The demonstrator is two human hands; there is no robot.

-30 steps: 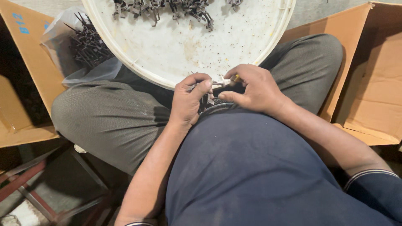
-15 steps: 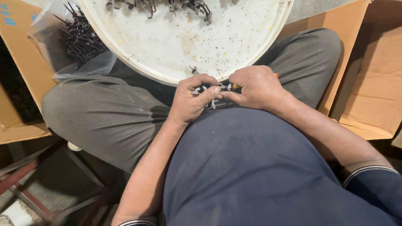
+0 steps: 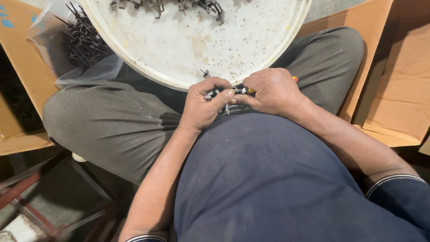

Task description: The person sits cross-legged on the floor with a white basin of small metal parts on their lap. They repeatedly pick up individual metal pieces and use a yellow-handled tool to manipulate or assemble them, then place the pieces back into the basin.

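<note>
The left hand (image 3: 204, 105) is pinching a small grey metal clip (image 3: 214, 93) between thumb and curled fingers, its grip closed tight on the piece, while the right hand (image 3: 271, 92) is closing around a slim tool with a yellow and orange handle (image 3: 294, 79), whose tip is meeting the clip where the 2 hands are touching. Both are working just at the near rim of a big round white tray (image 3: 251, 49) resting on the person's grey-trousered knees. This looks like the fitting step on 1 clip; the next move probably calls for steady pressure with the tool. More dark clips (image 3: 208, 5) are lying at the tray's far edge. A clear bag of dark metal parts (image 3: 83, 40) is sitting to the far left, and brown cardboard boxes (image 3: 398, 89) are standing on both sides.
</note>
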